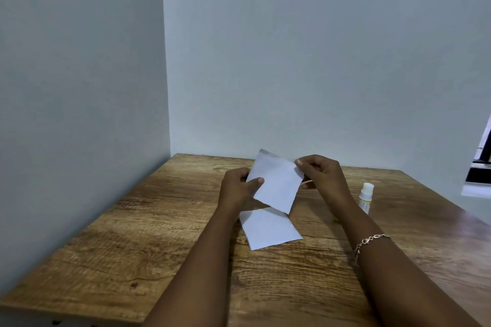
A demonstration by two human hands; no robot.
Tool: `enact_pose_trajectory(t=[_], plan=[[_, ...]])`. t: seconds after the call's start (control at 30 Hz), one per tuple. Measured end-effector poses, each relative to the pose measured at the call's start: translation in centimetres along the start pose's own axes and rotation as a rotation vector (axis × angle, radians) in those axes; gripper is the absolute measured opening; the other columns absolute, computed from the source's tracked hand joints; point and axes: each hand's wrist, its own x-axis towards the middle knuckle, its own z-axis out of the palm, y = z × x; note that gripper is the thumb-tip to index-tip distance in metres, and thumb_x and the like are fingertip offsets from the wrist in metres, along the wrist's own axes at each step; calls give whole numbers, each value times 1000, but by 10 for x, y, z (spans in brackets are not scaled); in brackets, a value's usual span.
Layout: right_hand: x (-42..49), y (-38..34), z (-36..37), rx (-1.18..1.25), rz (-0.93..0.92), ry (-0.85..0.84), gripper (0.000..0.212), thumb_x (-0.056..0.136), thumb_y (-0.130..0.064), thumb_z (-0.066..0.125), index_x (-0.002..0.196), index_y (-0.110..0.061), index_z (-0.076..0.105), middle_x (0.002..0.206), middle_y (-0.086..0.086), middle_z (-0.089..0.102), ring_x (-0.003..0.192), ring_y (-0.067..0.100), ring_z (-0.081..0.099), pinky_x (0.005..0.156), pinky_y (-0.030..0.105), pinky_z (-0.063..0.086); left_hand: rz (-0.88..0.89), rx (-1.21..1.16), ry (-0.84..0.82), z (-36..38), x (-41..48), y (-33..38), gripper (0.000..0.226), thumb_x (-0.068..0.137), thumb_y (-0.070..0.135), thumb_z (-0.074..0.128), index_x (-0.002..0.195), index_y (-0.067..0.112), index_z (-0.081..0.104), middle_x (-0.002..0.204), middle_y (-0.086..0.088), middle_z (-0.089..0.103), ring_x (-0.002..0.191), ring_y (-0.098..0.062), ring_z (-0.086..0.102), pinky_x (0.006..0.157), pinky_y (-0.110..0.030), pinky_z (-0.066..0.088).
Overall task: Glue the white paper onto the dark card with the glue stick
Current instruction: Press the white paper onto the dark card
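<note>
White paper (276, 183) held up in the air above the table (132, 233), tilted, one corner pointing up toward the wall, lower corner hanging down toward the second sheet. Both hands on it. Left hand (236, 188) grips the paper's left edge, thumb on the front face, fingers hidden behind the sheet. Right hand (318, 172) pinches the upper right corner between thumb and forefinger, remaining fingers curled under; a thin pale strip shows just below that pinch, cannot tell what it is. Both grips narrow, closed on the paper.

Second white sheet (268, 228) lies flat on the table directly under the held one, slightly skewed, its far edge overlapped in view by the hanging corner. Cannot tell if they touch. Dark card not identifiable here.

Glue stick (366, 198) stands upright on the table to the right of the right hand, cap on, white with a yellowish label, untouched, apart from both sheets.

Both forearms bare, reaching forward from the lower edge of the view, roughly parallel, wrists raised off the tabletop. Thin chain bracelet (370, 241) on the right forearm.

Table is wood-grain, pushed into a corner of plain pale walls (318, 61). Dark-and-white object (481, 167) at the far right edge, cropped, unclear.
</note>
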Motion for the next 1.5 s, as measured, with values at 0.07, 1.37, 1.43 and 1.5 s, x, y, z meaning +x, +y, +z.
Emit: enact_pose_trajectory(t=[0.07, 1.37, 1.43, 1.5], plan=[[0, 2, -2, -40, -4, -18, 14, 81, -3, 62, 94, 0, 66, 65, 7, 58, 57, 11, 57, 46, 12, 47, 2, -12, -10, 0, -2, 1, 19, 81, 8, 66, 92, -7, 66, 95, -24, 69, 88, -36, 67, 75, -46, 55], [-7, -2, -8, 104, 203, -40, 11, 85, 7, 52, 90, -1, 58, 63, 5, 55, 42, 3, 54, 38, 16, 42, -209, 739, -300, -12, -6, 2, 33, 73, 15, 74, 98, 7, 55, 107, -9, 60, 97, -23, 53, 78, -32, 42], [-8, -4, -8, 136, 222, -70, 15, 85, 6, 51, 83, -6, 60, 67, 5, 59, 48, 8, 58, 39, 18, 44, -185, 658, -269, -12, -7, 3, 27, 73, 6, 73, 82, 13, 49, 99, -6, 57, 89, -21, 51, 76, -32, 40], [-9, -5, -8, 172, 248, -95, 19, 84, 6, 51, 78, -9, 61, 71, 5, 62, 56, 12, 61, 43, 20, 48, -154, 549, -162, -12, -6, 3, 26, 73, 0, 70, 78, 14, 49, 98, -4, 55, 91, -22, 51, 77, -33, 43]])
